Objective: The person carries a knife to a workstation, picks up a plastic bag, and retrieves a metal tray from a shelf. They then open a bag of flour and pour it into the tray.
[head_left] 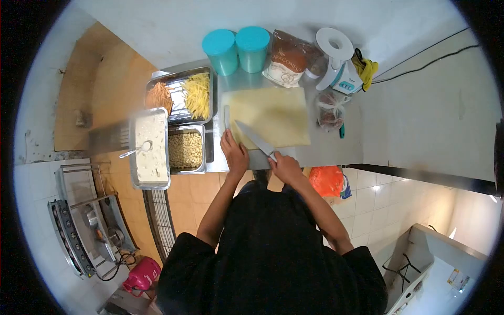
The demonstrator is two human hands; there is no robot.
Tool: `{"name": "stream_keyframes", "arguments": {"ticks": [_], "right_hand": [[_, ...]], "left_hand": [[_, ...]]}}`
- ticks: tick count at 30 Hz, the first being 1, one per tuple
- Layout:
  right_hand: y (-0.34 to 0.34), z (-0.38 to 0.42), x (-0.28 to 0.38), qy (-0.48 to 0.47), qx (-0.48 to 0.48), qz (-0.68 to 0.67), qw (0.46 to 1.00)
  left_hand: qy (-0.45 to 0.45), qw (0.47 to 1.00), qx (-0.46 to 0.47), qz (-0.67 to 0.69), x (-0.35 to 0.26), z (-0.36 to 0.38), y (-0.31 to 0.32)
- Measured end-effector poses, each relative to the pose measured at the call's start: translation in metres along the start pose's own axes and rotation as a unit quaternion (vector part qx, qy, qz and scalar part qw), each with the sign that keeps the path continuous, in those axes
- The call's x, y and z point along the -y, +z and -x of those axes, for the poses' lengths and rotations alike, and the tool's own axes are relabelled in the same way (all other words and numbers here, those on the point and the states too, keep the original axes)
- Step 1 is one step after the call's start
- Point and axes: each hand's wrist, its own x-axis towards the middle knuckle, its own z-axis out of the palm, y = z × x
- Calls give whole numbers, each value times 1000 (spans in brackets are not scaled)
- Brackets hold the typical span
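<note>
My right hand [286,167] is closed round the handle of a large knife [254,137], whose blade points up and left over the pale cutting board [278,115]. At the board's left edge, my left hand [234,152] rests by its lower left corner with the fingers close together. Just above those fingertips lies a narrow light-grey object [227,116]; whether the fingers hold it I cannot tell.
Left of the board are a tray [211,94] of orange and yellow strips, a pan of pale cubes [185,149] and a white-filled pan [150,152]. Behind stand two turquoise-lidded containers [253,50], a brown bag [287,59] and a white appliance [341,73].
</note>
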Motion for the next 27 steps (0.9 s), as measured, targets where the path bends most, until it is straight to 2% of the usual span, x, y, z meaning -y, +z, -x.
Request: {"name": "stream_keyframes", "arguments": {"ticks": [2, 3, 6, 7, 8, 10, 13, 17, 18, 19, 20, 22, 24, 26, 27], "right_hand": [[-11, -9, -16, 53, -41, 23, 997], [-12, -16, -28, 99, -114, -37, 988], [-28, -27, -39, 140, -156, -97, 973], [-30, -24, -35, 141, -104, -90, 980], [-27, -24, -26, 139, -105, -90, 980], [-20, -27, -10, 46, -29, -101, 993], [-14, -39, 20, 30, -13, -148, 988], [-3, -61, 23, -33, -7, -126, 991], [-7, -67, 20, 52, 88, -313, 944], [-8, -70, 18, 136, 180, -482, 847], [-6, -68, 20, 135, 181, -480, 848], [1, -64, 27, 196, 27, -589, 783], [-6, -59, 30, 187, 49, -598, 778], [-10, -52, 33, 146, 92, -560, 811], [-12, -51, 34, 147, 90, -560, 810]], "left_hand": [[5, 1000, 0, -6, 0, 0, 0], [13, 999, 9, -30, -2, 0, -1], [18, 997, 16, -78, -3, 3, 4], [26, 994, 18, -104, -1, 1, 5], [27, 994, 16, -105, -1, 0, 4], [19, 991, 30, -127, -5, -2, 5], [13, 992, 29, -122, -10, -2, 2], [15, 991, 22, -129, -3, -2, 4], [18, 991, 28, -128, -2, -1, 5], [21, 991, 34, -127, -2, -1, 5], [20, 991, 32, -126, -2, 0, 5], [11, 991, 33, -132, -3, -1, 6], [17, 991, 28, -127, -5, -2, 3], [25, 992, 26, -122, -6, 0, 3], [22, 991, 26, -130, -6, 0, 4]]}}
